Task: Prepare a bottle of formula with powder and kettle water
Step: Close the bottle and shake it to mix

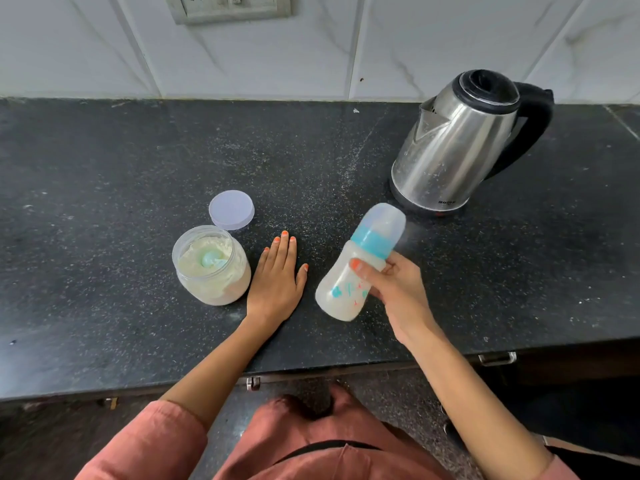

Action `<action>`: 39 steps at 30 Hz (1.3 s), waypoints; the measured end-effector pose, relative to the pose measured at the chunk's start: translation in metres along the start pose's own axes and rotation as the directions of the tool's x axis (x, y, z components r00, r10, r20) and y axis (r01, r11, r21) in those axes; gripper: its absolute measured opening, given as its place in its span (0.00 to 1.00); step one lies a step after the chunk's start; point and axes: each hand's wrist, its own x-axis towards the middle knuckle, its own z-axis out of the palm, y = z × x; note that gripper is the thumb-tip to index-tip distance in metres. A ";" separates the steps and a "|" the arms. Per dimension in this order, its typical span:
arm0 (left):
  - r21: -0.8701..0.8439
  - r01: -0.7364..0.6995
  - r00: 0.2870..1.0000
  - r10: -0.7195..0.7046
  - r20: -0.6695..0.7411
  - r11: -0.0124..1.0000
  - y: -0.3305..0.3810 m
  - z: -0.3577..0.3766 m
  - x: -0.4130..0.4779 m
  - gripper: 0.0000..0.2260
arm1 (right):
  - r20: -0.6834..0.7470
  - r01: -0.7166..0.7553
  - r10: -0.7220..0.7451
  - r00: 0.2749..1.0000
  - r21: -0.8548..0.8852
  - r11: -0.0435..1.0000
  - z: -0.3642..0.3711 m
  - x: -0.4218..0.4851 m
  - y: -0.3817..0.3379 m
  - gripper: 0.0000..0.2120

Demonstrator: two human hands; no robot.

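We hold the translucent plastic baby bottle (349, 275) in our right hand (394, 289), fingers wrapped round its lower body, lifted clear of the black speckled stone tabletop (104, 174) and tilted so its top leans toward the stainless steel electric kettle (460, 143). The bottle is filled with a milky white liquid up to its shoulder. A turquoise screw collar sits on its neck, and a clear domed cap covers the top. Small turquoise and orange printed marks dot its side, though blur keeps us from reading them.

Our left hand (277, 275) grasps nothing: it lies flat, palm down, fingers spread on the tabletop just left of the bottle. Beyond that hand, farther left of the bottle, stands the open clear plastic jar of pale cream powder (211, 265), touching or nearly touching the hand's edge. A pale blue-green scoop (209, 258) is sunk in the powder. The jar's round lilac lid (231, 209) lies flat just behind the jar, up-left of the bottle. The kettle stands lid shut, up-right of the bottle, black handle turned away.
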 end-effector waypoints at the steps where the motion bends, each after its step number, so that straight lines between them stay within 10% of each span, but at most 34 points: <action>1: 0.001 0.000 1.000 0.000 -0.002 1.000 0.000 0.000 0.000 0.25 | 0.011 0.020 -0.020 1.000 -0.022 1.000 -0.001 0.000 -0.002 0.15; 6: -0.003 -0.009 1.000 0.009 -0.011 1.000 0.000 -0.001 -0.001 0.25 | -0.292 0.136 0.010 0.956 0.475 0.870 -0.011 0.024 -0.017 0.09; 11: 0.006 -0.008 1.000 0.008 -0.013 1.000 0.000 0.000 0.000 0.25 | -0.024 0.008 -0.007 1.000 0.031 0.999 -0.010 0.003 -0.004 0.16; 17: 0.003 -0.010 1.000 0.011 -0.028 1.000 0.000 0.001 0.000 0.25 | -0.290 0.145 -0.010 0.957 0.449 0.882 -0.017 0.024 -0.018 0.08; 22: 0.005 -0.006 1.000 0.006 -0.023 1.000 0.000 0.001 0.000 0.25 | -0.048 -0.008 0.008 0.999 0.008 1.000 -0.008 0.004 -0.004 0.15; 27: 0.004 -0.013 0.999 0.014 -0.035 1.000 0.000 0.001 -0.001 0.25 | -0.329 0.171 -0.018 0.944 0.443 0.880 -0.014 0.023 -0.020 0.10; 33: 0.003 -0.007 1.000 0.007 -0.021 1.000 -0.001 0.002 0.000 0.25 | -0.095 0.001 0.005 0.995 0.059 0.998 -0.008 0.004 -0.006 0.14; 39: 0.003 -0.010 1.000 0.010 -0.026 1.000 0.000 0.001 0.000 0.26 | -0.330 0.158 0.011 0.944 0.480 0.863 -0.018 0.023 -0.018 0.11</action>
